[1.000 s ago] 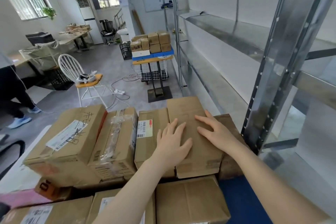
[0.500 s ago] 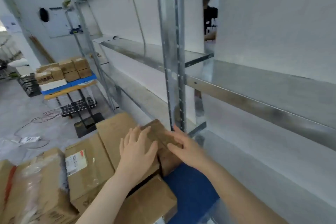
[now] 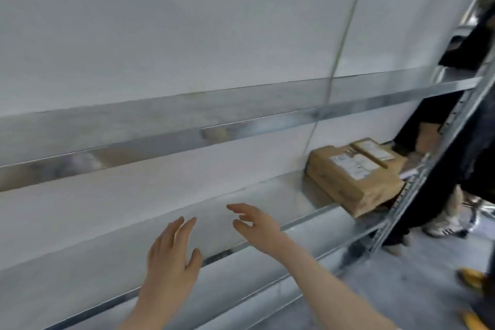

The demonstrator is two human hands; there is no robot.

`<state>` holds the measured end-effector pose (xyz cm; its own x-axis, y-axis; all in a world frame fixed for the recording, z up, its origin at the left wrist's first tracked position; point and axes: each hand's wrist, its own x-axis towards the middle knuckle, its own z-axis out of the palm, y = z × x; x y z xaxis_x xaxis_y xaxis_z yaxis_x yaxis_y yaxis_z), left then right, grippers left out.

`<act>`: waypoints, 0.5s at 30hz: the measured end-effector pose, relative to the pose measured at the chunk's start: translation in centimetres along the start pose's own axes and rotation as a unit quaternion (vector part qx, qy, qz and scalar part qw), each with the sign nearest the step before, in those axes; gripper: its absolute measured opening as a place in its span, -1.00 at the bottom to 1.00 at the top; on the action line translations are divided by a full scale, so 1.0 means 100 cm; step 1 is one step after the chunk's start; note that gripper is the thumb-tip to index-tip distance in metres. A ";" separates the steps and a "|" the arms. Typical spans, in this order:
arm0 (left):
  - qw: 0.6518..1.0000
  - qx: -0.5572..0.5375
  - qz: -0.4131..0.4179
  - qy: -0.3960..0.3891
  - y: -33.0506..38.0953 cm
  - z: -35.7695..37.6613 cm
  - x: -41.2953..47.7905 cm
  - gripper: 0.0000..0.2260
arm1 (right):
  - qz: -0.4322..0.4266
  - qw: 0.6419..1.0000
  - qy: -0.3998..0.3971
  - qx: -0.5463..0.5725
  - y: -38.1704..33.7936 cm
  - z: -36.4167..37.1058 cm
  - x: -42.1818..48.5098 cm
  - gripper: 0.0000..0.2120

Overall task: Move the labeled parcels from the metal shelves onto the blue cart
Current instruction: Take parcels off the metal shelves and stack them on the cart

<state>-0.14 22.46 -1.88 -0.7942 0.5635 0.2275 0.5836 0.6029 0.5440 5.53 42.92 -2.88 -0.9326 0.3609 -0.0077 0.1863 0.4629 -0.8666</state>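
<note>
The left hand (image 3: pixel 171 254) and right hand (image 3: pixel 257 225) hover, each grip spread and empty, before the metal shelf (image 3: pixel 294 201), whose labeled parcel (image 3: pixel 356 177) at 2 o'clock seems to overhang the front edge, so a hasty one-sided tug could tip it off.

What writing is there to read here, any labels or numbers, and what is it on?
White label on the front cardboard parcel: dark print, too blurred to read.
Second white label on the parcel behind it: too blurred to read.
Nothing else shows text, so nothing can be quoted.
</note>
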 end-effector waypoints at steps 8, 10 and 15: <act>0.994 -0.015 0.076 -0.077 0.138 0.125 0.064 -0.50 | 0.086 0.984 0.152 -0.025 0.131 -0.217 -0.030 -0.66; 0.994 -0.023 0.061 -0.083 0.167 0.160 0.082 -0.49 | 0.098 0.981 0.166 -0.020 0.161 -0.261 -0.021 -0.68; 0.992 -0.074 0.014 -0.099 0.244 0.245 0.127 -0.47 | 0.084 0.981 0.162 -0.066 0.227 -0.342 0.027 -0.63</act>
<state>8.14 58.15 -5.55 -0.7201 0.6882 0.0891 0.5629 0.5042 0.6550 17.83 82.14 -5.53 -0.7423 0.6693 0.0318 0.3874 0.4673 -0.7947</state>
